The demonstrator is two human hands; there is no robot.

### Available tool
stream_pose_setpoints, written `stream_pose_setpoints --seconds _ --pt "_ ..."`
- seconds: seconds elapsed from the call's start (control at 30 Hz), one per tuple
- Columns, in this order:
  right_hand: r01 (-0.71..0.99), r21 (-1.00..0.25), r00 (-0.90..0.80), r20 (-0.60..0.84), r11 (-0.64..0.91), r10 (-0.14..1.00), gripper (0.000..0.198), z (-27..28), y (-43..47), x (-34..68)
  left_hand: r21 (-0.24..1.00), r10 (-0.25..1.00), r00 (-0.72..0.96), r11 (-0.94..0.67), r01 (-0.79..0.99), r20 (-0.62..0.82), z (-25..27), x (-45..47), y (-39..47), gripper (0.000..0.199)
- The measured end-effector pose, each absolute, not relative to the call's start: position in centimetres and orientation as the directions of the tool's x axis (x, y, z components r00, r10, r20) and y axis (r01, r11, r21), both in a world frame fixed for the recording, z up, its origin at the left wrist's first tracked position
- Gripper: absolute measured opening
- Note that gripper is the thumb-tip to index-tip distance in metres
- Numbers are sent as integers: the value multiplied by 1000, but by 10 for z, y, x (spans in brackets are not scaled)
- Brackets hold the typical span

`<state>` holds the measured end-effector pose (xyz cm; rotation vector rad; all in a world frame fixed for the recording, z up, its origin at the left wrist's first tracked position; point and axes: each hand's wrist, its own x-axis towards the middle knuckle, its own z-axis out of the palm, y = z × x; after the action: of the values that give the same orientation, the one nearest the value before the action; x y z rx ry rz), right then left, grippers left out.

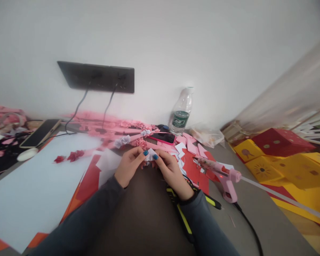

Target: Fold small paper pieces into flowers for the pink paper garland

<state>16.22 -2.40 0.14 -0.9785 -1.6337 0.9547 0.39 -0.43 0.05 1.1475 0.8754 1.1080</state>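
Note:
A small piece of white paper (150, 155) is pinched between the fingertips of my left hand (130, 164) and my right hand (171, 170), above the grey table (146, 220). It looks folded, but its exact shape is partly hidden by my thumbs. Beyond my hands lie pink paper-wrapped stems with pink, red and white paper flowers (122, 141). Under my right wrist are yellow-and-black scissors (185, 218). A pink glue gun (220, 172) with a red light and a long white glue stick rests to the right, near red and white paper scraps (186, 163).
A water bottle (181, 112) stands against the wall beside a phone in a red case (164, 137). White sheets (29, 185) spread over the left. Another phone (41, 133) lies farther back. Yellow boxes (266, 169) sit at the right, and a black cord (250, 227) trails from the glue gun.

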Motion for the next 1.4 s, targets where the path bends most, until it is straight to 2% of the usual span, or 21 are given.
stream_pose_setpoints --seconds 0.37,0.63,0.77,0.97,1.07,1.23,1.4 --pt "174 -908 -206 344 381 916 41 3 -24 161 990 967 254 7 -143 30 3 3 -5 46" --pt "206 -901 -211 341 382 916 43 3 -23 161 990 963 233 -121 -72 135 4 2 -5 45" --pt "219 -895 -215 345 389 914 41 3 -24 161 978 950 242 -208 8 200 7 1 -5 40" --pt "234 -891 -234 337 390 912 39 4 -24 161 951 942 284 -238 199 176 8 -3 -6 28" --pt "237 -894 -230 328 380 916 40 4 -24 161 950 924 343 -245 194 168 9 -3 -7 29" --pt "201 -914 -209 313 354 927 40 6 -25 160 937 911 345 -300 182 225 10 0 -9 30" --pt "188 -907 -219 336 377 916 38 7 -25 161 970 902 411 -203 130 134 8 0 -9 32"
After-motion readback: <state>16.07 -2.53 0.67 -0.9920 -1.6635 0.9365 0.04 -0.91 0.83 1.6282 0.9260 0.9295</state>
